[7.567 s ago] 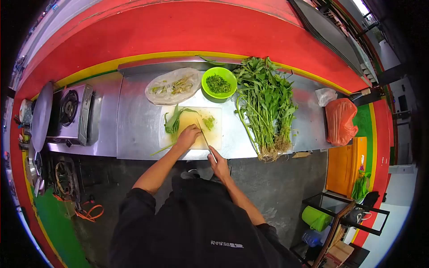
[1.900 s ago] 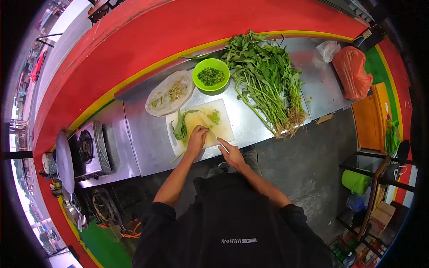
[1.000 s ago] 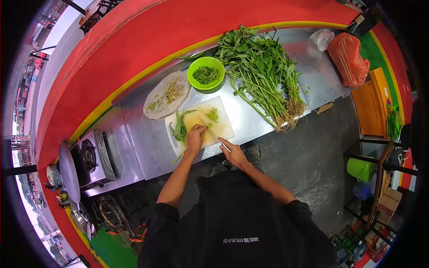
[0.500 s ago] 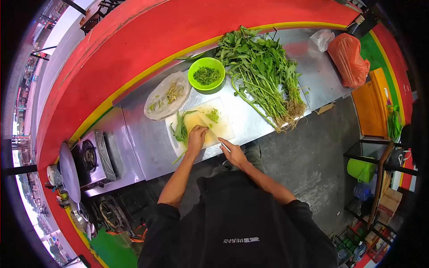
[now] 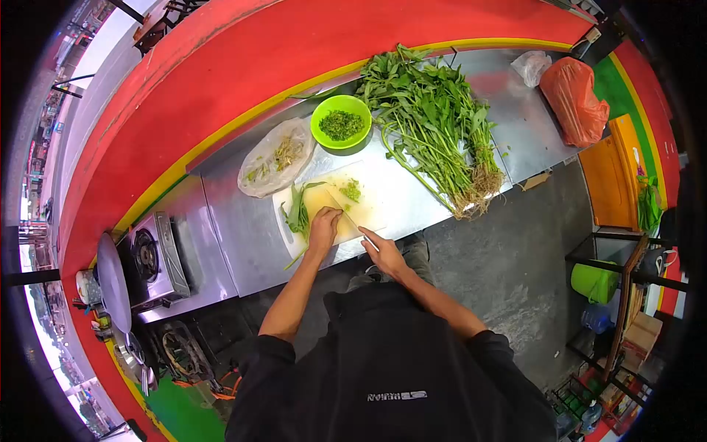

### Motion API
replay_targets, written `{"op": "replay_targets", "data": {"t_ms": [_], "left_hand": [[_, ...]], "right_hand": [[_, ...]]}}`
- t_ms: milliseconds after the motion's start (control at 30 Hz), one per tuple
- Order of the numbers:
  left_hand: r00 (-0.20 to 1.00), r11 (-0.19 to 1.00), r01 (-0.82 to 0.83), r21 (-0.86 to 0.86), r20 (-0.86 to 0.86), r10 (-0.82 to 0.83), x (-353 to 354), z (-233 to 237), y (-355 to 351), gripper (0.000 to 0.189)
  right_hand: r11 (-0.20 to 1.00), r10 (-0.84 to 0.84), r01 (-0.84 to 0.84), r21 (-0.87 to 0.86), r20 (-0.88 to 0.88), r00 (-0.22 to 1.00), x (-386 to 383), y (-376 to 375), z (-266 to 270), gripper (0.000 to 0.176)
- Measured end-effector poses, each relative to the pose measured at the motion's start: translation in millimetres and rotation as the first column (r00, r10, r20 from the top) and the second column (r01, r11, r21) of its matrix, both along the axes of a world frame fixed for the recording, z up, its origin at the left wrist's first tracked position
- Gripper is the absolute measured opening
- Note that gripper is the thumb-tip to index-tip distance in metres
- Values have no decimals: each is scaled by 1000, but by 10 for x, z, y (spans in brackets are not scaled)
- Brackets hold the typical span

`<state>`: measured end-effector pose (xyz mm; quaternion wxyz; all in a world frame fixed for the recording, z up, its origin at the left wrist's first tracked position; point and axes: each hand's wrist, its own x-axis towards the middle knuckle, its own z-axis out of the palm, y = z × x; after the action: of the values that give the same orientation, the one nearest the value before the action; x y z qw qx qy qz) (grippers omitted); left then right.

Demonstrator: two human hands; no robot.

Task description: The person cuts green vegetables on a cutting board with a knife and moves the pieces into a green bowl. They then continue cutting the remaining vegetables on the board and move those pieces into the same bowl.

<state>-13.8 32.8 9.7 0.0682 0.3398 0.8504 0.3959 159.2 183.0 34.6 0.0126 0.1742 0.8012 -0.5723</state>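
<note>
My left hand (image 5: 323, 227) is closed on some leafy greens (image 5: 297, 215) on the white cutting board (image 5: 373, 210). Their leaves spread out to its left, and a stem pokes past the board's near edge. In my right hand (image 5: 385, 255) is a knife (image 5: 350, 219), its blade slanting across the board close to my left fingertips. What lies right under the fingers is hidden. A small heap of chopped greens (image 5: 350, 191) rests on the board beyond the blade.
Behind the board stand a green bowl (image 5: 317, 131) of chopped greens and a plastic bag (image 5: 254, 174) with trimmings. A large bunch of rooted greens (image 5: 434, 110) lies to the right, a red bag (image 5: 576, 101) farther off. At left is a gas stove (image 5: 168, 258).
</note>
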Motion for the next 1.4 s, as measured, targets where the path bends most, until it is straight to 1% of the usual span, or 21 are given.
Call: {"op": "replay_targets", "data": {"t_ms": [67,133,267,333,433,533,633,667,733,800,900,933,1000,1133,1200,1300,1367,1400], "left_hand": [[1000,1000,1,-9,8,-1,6,-8,-15,17],[997,999,-18,-49,71,22,4,9,-5,16],[999,999,-18,-42,46,20,-3,2,-14,16],[999,1000,-26,-15,22,26,-5,-22,-11,16],[999,999,-25,-25,47,27,-30,-12,-3,15],[998,1000,-20,-24,61,21,-28,9,-8,15],[999,1000,-22,-8,35,22,-4,33,2,14],[999,999,-44,-5,22,44,34,41,3,15],[998,998,-66,-1,5,66,89,133,19,15],[993,997,-55,-45,101,60,111,159,0,16],[997,999,-48,-23,66,50,72,92,5,16],[996,999,-48,-22,69,50,69,84,5,16],[993,998,-46,-36,103,50,67,67,-4,15],[994,998,-54,-44,92,58,73,62,9,14],[993,996,-63,-58,92,68,72,67,7,14],[995,998,-65,-18,68,66,61,45,10,13],[995,998,-63,-31,77,65,45,40,13,14],[997,998,-54,-33,45,55,35,29,7,14]], "right_hand": [[1000,9,-9,2,11,1000,-27,7,6,46],[999,41,-39,-24,95,995,-64,29,4,46],[999,41,-40,-11,80,996,-96,20,22,46],[1000,4,-4,-29,28,1000,-34,-2,52,45],[1000,-3,3,10,16,1000,20,-13,45,45],[1000,9,-8,-10,61,998,11,8,42,45],[1000,12,-12,9,39,999,-36,11,56,45],[999,36,-36,0,102,994,-65,30,57,45],[1000,18,-18,-5,63,998,-65,13,68,45],[1000,-3,4,-15,13,1000,-39,-7,67,46],[1000,-4,4,-8,-10,1000,7,-18,60,46],[1000,-4,4,-7,-7,1000,13,-9,70,46],[1000,15,-14,-23,62,998,9,4,62,46],[999,34,-34,-3,78,996,-34,17,70,46],[999,32,-29,-35,95,995,-34,28,100,46],[999,8,-7,-42,33,999,7,8,98,46],[999,11,-9,-43,31,999,44,9,75,47],[1000,8,-7,-29,9,1000,46,9,128,47]]}}
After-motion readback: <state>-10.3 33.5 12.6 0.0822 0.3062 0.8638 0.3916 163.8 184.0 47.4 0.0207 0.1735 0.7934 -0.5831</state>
